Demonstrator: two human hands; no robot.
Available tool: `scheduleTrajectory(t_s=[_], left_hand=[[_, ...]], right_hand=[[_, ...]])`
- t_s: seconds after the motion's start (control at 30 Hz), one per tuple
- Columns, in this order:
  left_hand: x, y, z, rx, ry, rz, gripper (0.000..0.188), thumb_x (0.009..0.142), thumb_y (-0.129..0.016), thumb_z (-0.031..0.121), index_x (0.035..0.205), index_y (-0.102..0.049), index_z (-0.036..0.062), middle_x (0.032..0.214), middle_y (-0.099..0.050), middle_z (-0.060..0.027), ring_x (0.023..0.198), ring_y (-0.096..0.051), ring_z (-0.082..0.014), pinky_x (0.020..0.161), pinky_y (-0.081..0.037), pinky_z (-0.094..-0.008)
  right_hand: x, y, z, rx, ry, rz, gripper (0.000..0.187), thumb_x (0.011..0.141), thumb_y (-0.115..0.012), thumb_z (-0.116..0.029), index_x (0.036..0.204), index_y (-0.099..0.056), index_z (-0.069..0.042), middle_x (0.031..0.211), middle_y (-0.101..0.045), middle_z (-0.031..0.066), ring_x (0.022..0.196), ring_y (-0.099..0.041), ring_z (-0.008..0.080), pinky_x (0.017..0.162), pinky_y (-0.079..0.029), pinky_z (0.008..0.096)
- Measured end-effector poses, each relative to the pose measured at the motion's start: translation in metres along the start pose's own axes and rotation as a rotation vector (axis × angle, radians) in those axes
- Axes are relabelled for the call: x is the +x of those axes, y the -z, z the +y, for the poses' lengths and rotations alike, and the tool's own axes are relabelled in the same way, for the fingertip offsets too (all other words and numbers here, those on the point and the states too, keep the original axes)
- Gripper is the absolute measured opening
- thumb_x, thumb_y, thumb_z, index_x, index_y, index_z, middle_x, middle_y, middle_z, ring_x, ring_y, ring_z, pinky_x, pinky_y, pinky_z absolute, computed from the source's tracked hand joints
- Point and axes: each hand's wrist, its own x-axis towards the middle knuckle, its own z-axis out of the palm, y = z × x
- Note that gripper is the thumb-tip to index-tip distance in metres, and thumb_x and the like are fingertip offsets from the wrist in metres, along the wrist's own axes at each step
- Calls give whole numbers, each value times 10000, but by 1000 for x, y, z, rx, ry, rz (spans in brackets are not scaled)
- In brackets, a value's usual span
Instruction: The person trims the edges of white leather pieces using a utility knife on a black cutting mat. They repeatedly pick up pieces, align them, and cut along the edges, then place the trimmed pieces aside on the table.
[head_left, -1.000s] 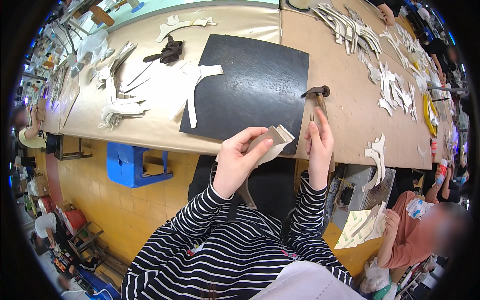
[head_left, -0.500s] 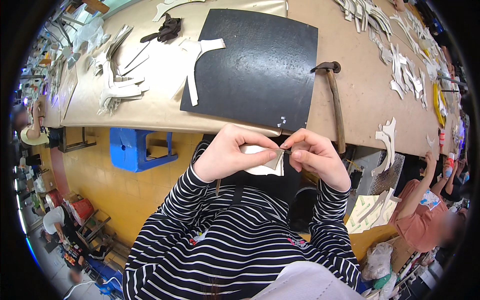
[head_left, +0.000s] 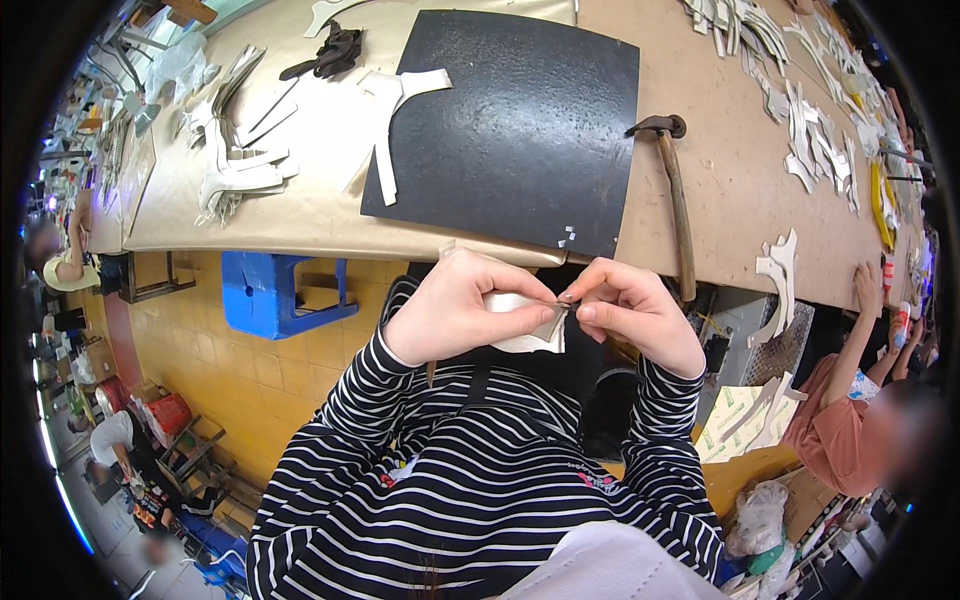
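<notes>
The pale piece [head_left: 528, 342] is hanging in the air in front of the person's chest, just off the near edge of the surface [head_left: 740, 225], and to my eye it is looking light, thin-layered and fairly stiff, bending a little rather than snapping. Its faces are probably giving enough grip for bare skin, while its corners are seeming the likelier parts to fray or crease, so a flat pinch close to the edge is making the best hold. The left hand [head_left: 450, 308] is doing much that, closing thumb and fingers over the piece from its left side, knuckles up. Opposite, the right hand [head_left: 638, 315] is coming in narrow, thumb and forefinger nipping a thin dark bit [head_left: 565, 304] at the piece's upper right corner; what that bit is, I am not able to tell. Both wrists are bending inward, the striped sleeves [head_left: 665, 420] angling up from below. Beyond, a black mat [head_left: 520, 130] is lying on the surface, a hammer [head_left: 675, 200] resting just beside it.
</notes>
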Motion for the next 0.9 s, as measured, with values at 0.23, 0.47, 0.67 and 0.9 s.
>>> scheduleTrajectory(t_s=[0.23,0.47,0.67,0.9], left_hand=[[-1,1,-1,18,-7,-27,170,822,-749,98,949,-758,-15,812,-742,-103,734,-682,-118,690,-523,-253],[-3,4,0,10,-22,-87,173,827,-742,90,961,-753,-18,844,-747,-107,761,-688,-127,714,-531,-261],[-4,5,2,5,-21,-124,159,825,-750,86,950,-756,-11,835,-747,-103,755,-688,-128,704,-527,-260],[-3,6,4,23,-46,-131,156,823,-753,85,953,-759,-1,826,-745,-109,745,-691,-137,686,-522,-262]], right_hand=[[2,3,2,3,-40,-34,132,975,-605,-97,1059,-630,1,665,-544,-24,626,-468,38,581,-376,215],[2,7,-1,64,-125,-100,139,964,-632,-114,1061,-650,-16,673,-528,-50,585,-408,14,526,-303,201],[2,7,0,97,-128,-147,150,969,-628,-112,1085,-631,-16,698,-524,-62,596,-390,12,529,-296,202],[5,11,-2,233,-130,-253,153,972,-621,-92,1096,-588,-9,719,-514,-64,617,-386,18,549,-313,198]])
